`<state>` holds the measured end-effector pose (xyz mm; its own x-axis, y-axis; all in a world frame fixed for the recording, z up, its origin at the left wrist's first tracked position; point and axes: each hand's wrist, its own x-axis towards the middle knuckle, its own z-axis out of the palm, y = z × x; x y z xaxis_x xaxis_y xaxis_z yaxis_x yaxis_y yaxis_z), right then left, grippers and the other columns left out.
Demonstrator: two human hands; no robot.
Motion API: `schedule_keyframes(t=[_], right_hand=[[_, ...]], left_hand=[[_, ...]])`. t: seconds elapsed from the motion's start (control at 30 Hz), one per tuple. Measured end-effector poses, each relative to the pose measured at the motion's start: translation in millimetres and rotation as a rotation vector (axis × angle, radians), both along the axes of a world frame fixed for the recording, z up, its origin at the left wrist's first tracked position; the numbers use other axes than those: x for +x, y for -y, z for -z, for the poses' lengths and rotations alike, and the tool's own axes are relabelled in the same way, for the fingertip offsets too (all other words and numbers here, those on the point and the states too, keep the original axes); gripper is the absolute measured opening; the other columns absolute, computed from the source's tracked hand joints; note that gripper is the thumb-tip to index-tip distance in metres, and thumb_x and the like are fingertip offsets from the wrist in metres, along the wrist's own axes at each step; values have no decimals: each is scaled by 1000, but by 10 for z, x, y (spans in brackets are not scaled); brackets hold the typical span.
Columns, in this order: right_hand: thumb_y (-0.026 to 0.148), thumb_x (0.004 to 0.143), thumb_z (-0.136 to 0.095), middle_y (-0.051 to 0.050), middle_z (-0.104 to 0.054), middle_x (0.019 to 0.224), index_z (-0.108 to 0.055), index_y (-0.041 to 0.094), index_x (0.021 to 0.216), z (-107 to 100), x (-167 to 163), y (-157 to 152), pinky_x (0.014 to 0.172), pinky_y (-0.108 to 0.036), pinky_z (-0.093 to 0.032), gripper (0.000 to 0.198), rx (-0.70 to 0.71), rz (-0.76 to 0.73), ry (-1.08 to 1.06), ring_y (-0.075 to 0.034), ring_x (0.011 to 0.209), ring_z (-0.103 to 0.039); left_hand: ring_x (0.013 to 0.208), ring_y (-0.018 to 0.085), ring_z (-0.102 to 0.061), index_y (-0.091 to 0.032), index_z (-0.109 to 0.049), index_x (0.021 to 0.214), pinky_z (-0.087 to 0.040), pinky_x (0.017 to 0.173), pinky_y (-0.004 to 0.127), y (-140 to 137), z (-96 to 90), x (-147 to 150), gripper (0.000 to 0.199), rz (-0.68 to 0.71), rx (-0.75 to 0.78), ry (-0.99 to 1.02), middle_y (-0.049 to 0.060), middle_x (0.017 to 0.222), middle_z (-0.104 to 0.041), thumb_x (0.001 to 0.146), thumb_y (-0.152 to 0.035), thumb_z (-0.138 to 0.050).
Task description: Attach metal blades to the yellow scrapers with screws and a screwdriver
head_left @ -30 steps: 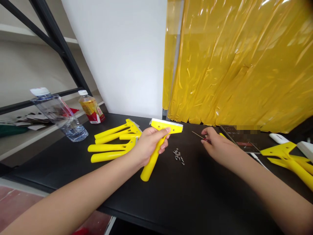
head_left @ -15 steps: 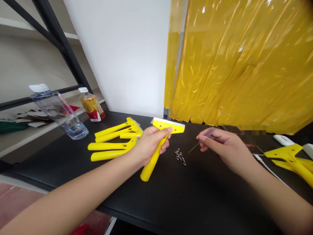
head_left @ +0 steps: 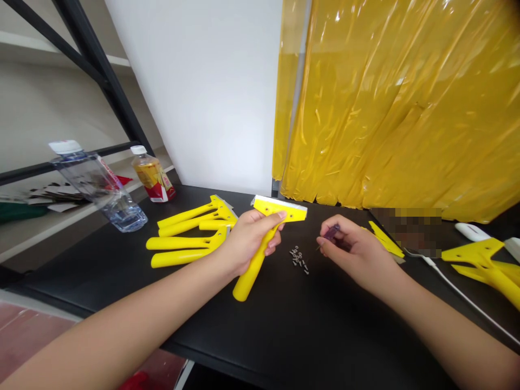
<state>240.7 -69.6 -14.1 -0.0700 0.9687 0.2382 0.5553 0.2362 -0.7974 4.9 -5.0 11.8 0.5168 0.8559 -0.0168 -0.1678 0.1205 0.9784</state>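
Observation:
My left hand [head_left: 255, 238] is wrapped round the handle of a yellow scraper [head_left: 248, 279], its thumb pressed on the head. The scraper's head points away from me, with a pale blade along its far edge and two screw holes showing. My right hand [head_left: 353, 244] is closed on a small screwdriver [head_left: 332, 232] with a dark purple handle; most of its shaft is hidden by the fingers. Between the hands lies a small pile of screws and nuts [head_left: 299, 259] on the black table [head_left: 317, 330].
Several yellow scrapers [head_left: 179, 258] lie left of my left arm. More yellow scraper parts [head_left: 473, 252] are at the right, near a white cable [head_left: 459, 287] and a dark, partly blurred device. A water bottle [head_left: 97, 184] and a drink bottle [head_left: 152, 176] stand at the back left.
My right hand has shifted slightly, and the screwdriver has turned in its fingers, so its shaft no longer extends toward the screws. The left hand and scraper stay put.

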Motion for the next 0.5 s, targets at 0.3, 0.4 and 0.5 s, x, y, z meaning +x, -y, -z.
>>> schedule_keyframes(t=[0.3,0.4,0.5], right_hand=[[43,100,-61,3,-55,76,-55,29,98,0,7,-2,61,-28,-40,15,40,14,59,-15,66,-50],[41,100,-61,2,-57,77,-56,28,98,-30,31,5,61,-29,-41,14,84,26,101,-16,67,-52],[39,100,-61,1,-59,80,-56,28,99,-71,42,17,63,-30,-42,12,108,30,107,-16,69,-54]], left_hand=[[43,8,-42,-19,-55,75,-31,47,24,7,-8,2,36,5,-6,-4,-4,50,-49,90,-45,-74],[43,9,-43,-19,-54,75,-31,47,24,8,-6,3,36,8,-3,-5,-5,50,-49,90,-46,-74],[43,8,-43,-19,-55,75,-31,47,24,10,-11,4,37,12,2,-8,-5,50,-48,90,-47,-74]])
